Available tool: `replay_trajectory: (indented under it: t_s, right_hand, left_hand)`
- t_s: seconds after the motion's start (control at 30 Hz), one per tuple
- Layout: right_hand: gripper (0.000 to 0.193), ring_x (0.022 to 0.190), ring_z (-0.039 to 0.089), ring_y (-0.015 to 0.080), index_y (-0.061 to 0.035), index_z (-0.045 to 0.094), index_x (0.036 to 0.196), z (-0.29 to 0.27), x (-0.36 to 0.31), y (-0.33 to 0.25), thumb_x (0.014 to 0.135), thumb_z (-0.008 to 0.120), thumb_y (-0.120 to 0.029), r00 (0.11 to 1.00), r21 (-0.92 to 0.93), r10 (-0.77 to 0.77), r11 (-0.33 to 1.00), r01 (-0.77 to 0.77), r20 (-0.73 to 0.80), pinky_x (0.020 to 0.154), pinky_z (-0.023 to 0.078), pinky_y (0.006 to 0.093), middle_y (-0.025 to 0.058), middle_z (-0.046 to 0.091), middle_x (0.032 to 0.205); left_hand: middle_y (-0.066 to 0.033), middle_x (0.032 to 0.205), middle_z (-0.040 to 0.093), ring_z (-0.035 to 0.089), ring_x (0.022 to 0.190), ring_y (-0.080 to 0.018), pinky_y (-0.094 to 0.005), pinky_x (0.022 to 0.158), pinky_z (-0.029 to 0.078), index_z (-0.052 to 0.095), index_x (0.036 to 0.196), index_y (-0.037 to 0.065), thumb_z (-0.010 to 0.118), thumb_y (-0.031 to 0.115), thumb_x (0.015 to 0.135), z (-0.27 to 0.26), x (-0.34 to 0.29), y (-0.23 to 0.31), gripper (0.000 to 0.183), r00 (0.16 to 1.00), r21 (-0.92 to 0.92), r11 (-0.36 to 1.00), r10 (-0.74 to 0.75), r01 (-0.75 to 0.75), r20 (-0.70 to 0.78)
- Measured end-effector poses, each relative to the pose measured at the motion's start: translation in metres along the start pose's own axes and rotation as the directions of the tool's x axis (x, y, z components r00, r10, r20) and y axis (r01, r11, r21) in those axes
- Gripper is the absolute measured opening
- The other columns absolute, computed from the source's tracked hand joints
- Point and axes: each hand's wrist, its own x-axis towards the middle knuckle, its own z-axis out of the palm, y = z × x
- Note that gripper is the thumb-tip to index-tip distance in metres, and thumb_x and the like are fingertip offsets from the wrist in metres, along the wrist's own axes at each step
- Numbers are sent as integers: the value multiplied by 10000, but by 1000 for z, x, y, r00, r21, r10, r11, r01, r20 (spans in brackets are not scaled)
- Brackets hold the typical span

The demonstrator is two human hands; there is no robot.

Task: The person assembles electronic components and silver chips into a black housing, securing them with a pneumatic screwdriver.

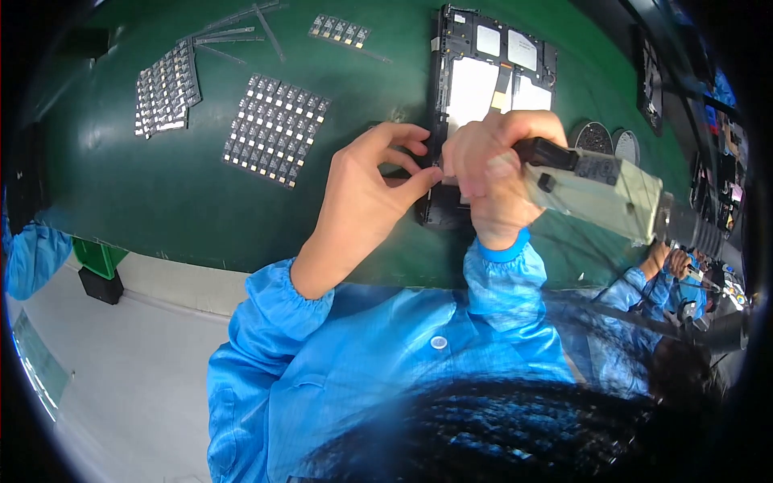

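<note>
My right hand (495, 173) is closed around the dark end of a pale green electric screwdriver (616, 193), whose body slants to the right into a black corrugated cable end. Its tip is hidden by my fingers. Beneath this hand lies an opened black electronic device (441, 80), flat and rectangular, with white panels inside. My left hand (374, 177) is at the device's left edge, thumb and fingers curved and apart. I see nothing between them; the thumb tip comes close to the right hand.
Panels of small circuit boards (276, 129) lie left on the green table (161, 197), beside another stack (167, 90) and thin dark strips (229, 34). A smaller panel (340, 30) lies farther back. Round dishes (593, 138) stand right of the device. Another person's hands (656, 262) show far right.
</note>
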Motion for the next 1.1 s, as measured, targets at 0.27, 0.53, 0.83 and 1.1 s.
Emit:
replay_trajectory:
  t_s: [0.27,0.53,0.83,1.1]
  right_hand:
    - [347,653,590,166,-9,519,995,-15,-1,-3,858,787,-182,987,-37,35,999,-29,154,588,508,314,84,592,725]
    - [506,570,568,148,-28,514,1083,-53,-2,-70,868,763,-413,957,215,289,936,-278,-24,536,482,300,81,586,743]
    - [238,432,364,109,-45,478,1123,-209,-37,-60,992,591,-208,770,-181,-401,915,360,-496,419,369,300,3,377,563]
    - [291,428,331,98,-75,456,1125,-214,-46,-47,976,604,-277,820,-234,-295,951,203,-490,447,364,297,-28,305,536]
  left_hand:
    - [-72,995,668,652,834,-109,-249,719,562,627,1163,-25,745,-49,788,3,-5,7,393,1000,-12,1000,-21,22,17]
    - [-65,1013,639,637,839,-105,-238,699,556,636,1228,-30,762,5,818,12,-4,13,430,995,128,987,-96,96,-7]
    - [-66,1060,616,616,832,-90,-205,652,536,637,1277,-20,740,-38,830,26,13,21,459,999,313,949,-35,40,-19]
    - [-60,1077,618,616,839,-74,-165,633,474,640,1286,-4,748,-38,823,22,27,2,477,999,282,959,22,-35,49]
